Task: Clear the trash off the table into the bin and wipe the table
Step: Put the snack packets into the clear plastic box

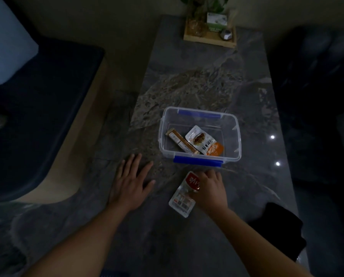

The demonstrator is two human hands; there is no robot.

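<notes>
Dim light is falling on a dark marble table (207,86). From the head camera, the left hand (130,184) is lying flat and released at 9 o'clock of the wrapper (182,198). The right hand (212,189) is closing its fingers on this wrapper, just at 6 o'clock of the clear bin (236,136), which is holding two packets (199,139). I judge the clearing step is going on; next is lifting the wrapper into the bin.
</notes>
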